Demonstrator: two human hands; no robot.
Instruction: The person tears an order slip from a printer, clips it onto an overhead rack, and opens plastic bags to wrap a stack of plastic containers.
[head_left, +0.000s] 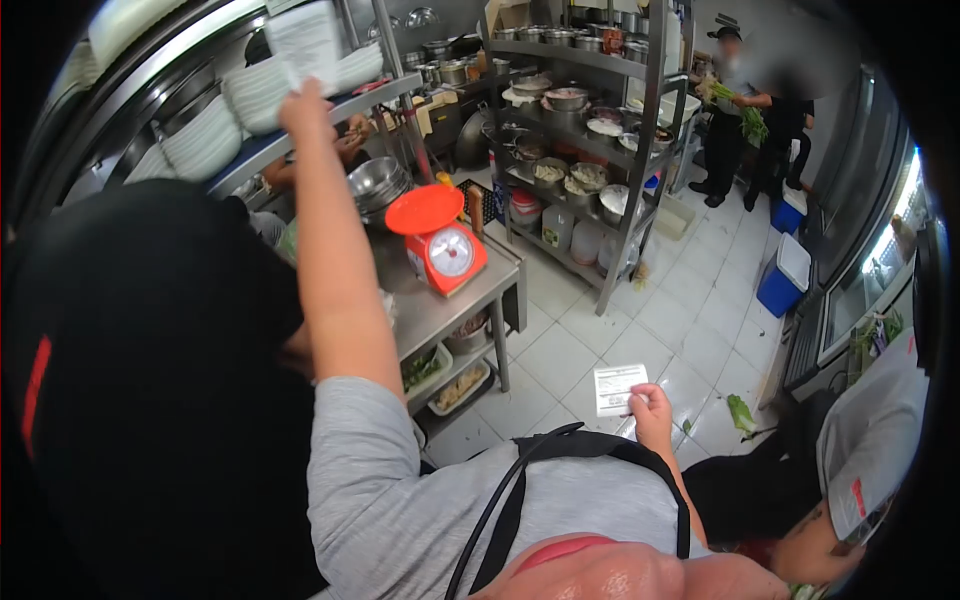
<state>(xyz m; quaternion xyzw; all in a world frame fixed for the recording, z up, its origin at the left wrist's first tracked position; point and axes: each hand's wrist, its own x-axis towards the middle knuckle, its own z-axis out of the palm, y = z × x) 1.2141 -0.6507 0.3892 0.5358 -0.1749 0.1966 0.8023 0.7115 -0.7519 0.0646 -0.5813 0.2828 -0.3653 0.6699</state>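
My left hand (307, 112) is raised at the upper shelf, its fingers closed on the lower edge of a white printed slip (303, 45). Behind the slip, stacks of white plates (258, 97) stand on the metal shelf (262, 150). Lower down, near my chest, my right hand (651, 405) pinches a second printed slip (618, 390) by its right side, over the tiled floor. A red kitchen scale (445, 250) with a round dial rests on the steel table (490, 290), apart from both hands.
A person in black (150, 380) is close on the left. Another in a grey shirt (875, 430) is at the right. Two people (735, 110) handle greens at the back. A rack (628, 160) holds pots and bowls. Coolers (784, 275) and a leaf (741, 413) lie on the floor.
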